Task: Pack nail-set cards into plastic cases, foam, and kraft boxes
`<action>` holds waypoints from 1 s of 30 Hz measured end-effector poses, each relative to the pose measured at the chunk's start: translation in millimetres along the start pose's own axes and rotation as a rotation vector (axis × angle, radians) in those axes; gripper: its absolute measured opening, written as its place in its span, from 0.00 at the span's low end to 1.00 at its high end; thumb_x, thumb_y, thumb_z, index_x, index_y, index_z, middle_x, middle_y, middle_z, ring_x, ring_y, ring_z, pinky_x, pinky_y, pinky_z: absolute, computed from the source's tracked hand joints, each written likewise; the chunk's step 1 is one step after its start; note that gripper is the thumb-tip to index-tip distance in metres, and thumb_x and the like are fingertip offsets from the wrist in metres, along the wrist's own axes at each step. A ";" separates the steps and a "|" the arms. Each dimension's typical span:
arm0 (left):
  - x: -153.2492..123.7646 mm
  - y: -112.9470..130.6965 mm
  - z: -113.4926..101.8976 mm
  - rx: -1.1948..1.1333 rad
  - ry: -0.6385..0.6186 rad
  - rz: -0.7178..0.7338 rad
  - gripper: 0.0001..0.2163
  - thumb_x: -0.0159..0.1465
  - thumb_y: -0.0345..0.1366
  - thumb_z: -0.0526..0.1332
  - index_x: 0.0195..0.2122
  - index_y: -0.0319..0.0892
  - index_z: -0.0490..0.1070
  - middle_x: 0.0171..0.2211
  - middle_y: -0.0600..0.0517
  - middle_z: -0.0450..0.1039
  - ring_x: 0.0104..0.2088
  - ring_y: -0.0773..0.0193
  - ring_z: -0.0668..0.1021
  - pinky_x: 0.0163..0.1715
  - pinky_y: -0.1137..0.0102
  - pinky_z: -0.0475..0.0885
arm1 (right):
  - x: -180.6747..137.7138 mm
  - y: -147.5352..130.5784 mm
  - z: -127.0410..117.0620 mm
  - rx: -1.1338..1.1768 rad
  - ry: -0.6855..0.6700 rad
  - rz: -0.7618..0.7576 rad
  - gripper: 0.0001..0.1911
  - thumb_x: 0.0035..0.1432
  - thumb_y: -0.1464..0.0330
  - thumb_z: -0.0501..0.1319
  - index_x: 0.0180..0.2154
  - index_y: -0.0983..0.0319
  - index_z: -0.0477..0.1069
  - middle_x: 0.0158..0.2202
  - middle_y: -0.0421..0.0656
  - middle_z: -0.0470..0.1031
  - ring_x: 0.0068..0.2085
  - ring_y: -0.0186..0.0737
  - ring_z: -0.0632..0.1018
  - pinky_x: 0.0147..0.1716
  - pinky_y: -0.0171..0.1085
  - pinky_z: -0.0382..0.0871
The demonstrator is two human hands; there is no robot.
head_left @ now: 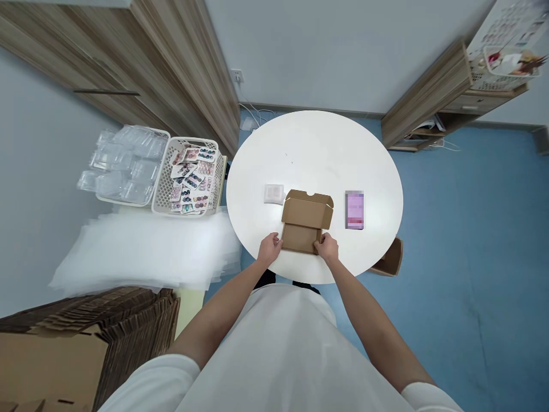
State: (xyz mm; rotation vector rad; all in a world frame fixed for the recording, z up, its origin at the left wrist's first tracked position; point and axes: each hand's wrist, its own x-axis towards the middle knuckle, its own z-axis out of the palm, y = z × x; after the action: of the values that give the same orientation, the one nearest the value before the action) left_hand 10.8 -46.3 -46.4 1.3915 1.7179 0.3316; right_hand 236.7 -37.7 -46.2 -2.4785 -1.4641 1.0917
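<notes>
A brown cardboard box [301, 238] lies on the round white table [317, 143], its lid raised and tilted back with the side flaps spread. Its shallow tray looks bare inside. My left hand [270, 249] is closed at the front left corner, fingers against the side wall. At the opposite front corner, my right hand [327, 248] grips the right wall, thumb on the inner side. Left of the lid sits a small clear packet [274, 193] with pale contents. To the right lies a phone [354, 210] with a blurred pink-purple screen.
On the left stand a white basket of clear plastic cases [124, 163] and a basket of patterned cards [193, 177]. Nearer me are white translucent sheets [146, 249] and stacked flat cardboard [137, 337]. A cardboard bin [390, 258] stands below the table's right edge.
</notes>
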 end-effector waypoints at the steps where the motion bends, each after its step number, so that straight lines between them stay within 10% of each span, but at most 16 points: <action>1: 2.6 1.3 1.8 -0.027 -0.012 -0.006 0.15 0.60 0.37 0.54 0.46 0.38 0.65 0.36 0.48 0.73 0.35 0.65 0.76 0.39 0.68 0.71 | 1.2 0.2 -0.4 0.001 -0.001 0.006 0.05 0.46 0.68 0.56 0.29 0.59 0.62 0.26 0.41 0.71 0.28 0.38 0.72 0.26 0.35 0.62; 9: 16.5 13.7 8.0 -0.066 -0.017 0.009 0.10 0.59 0.34 0.54 0.40 0.40 0.70 0.35 0.50 0.75 0.35 0.65 0.76 0.40 0.68 0.72 | 10.1 5.0 -5.7 0.062 0.035 -0.003 0.06 0.47 0.67 0.56 0.31 0.59 0.63 0.27 0.41 0.72 0.29 0.38 0.72 0.28 0.36 0.63; 16: 18.9 18.1 8.7 -0.050 -0.006 0.023 0.12 0.60 0.36 0.54 0.43 0.39 0.68 0.38 0.48 0.74 0.37 0.64 0.76 0.41 0.67 0.71 | -0.3 12.0 -12.0 0.150 0.030 -0.014 0.25 0.47 0.55 0.56 0.45 0.61 0.62 0.36 0.44 0.71 0.34 0.40 0.73 0.33 0.37 0.66; 24: 34.8 3.5 -33.5 0.082 0.117 0.073 0.17 0.59 0.41 0.55 0.46 0.37 0.65 0.43 0.44 0.70 0.38 0.62 0.75 0.42 0.66 0.69 | -38.4 9.3 -21.2 0.156 0.285 -0.313 0.29 0.51 0.59 0.55 0.53 0.63 0.55 0.52 0.53 0.61 0.53 0.52 0.63 0.49 0.50 0.60; 30: 96.5 7.4 -82.7 0.077 0.206 -0.042 0.22 0.58 0.41 0.57 0.52 0.35 0.60 0.45 0.42 0.68 0.40 0.61 0.74 0.43 0.68 0.68 | -61.9 -67.5 -3.6 0.266 -0.182 -0.639 0.21 0.54 0.65 0.53 0.51 0.56 0.61 0.46 0.46 0.68 0.48 0.46 0.70 0.47 0.47 0.65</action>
State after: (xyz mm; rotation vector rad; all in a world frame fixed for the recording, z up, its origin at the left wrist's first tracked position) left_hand -45.8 67.3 -37.4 1.4149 1.9425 0.4004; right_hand 170.4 -48.5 16.1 -1.5891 -1.8247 1.2722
